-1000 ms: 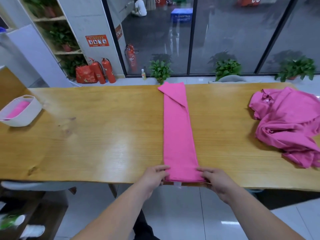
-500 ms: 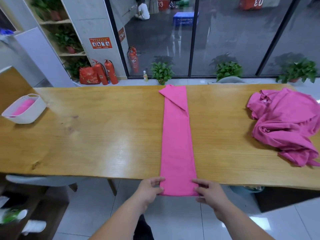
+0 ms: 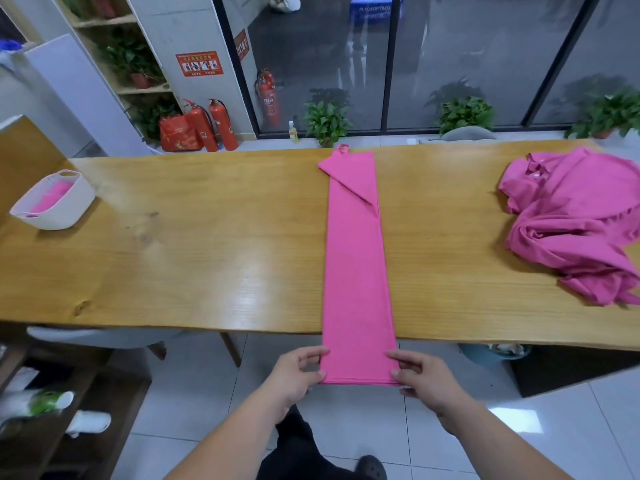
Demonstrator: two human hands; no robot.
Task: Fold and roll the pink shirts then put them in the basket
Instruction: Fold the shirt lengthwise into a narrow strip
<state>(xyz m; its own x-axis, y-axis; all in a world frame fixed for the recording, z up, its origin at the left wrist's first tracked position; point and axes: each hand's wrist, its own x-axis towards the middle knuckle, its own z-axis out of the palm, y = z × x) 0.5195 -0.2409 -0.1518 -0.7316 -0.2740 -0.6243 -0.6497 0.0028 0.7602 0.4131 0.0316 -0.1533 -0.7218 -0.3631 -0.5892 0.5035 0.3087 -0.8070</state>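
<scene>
On the table [image 3: 194, 278], middle: shirt [image 3: 356, 265] folded into a long strip, near end overhanging the edge.
Right end: pile [image 3: 568, 223] of crumpled pink shirts.
Left end: white basket [image 3: 65, 216] with pink cloth inside.
Left hand [image 3: 294, 375]: pinches the shirt's near left corner.
Right hand [image 3: 427, 379]: pinches its near right corner.

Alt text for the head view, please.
The left hand and right hand pinch the near corners of a folded pink shirt, a long strip overhanging the near edge of the wooden table. A heap of pink shirts lies at the table's right; a white basket holding something pink stands at its left.
</scene>
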